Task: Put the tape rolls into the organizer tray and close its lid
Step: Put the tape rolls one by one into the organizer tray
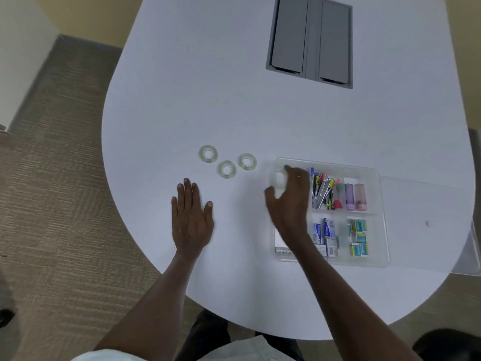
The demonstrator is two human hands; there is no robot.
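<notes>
Right hand over the clear organizer tray, fingers curled round a blurred tape roll.
Pens, staple boxes inside; three tape rolls loose on white table; left hand flat, spread.

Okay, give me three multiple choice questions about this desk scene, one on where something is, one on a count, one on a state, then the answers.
1. Where does the left hand rest?
A. flat on the table
B. inside the organizer tray
C. on the grey hatch

2. How many tape rolls lie loose on the table?
A. one
B. three
C. five

3. What state is the tray's lid in?
A. shut
B. open, lying to the tray's right
C. held in a hand

Answers: 1 A, its palm is spread on bare tabletop. 2 B, three clear rings lie left of the tray. 3 B, the tray's contents are uncovered.
</notes>
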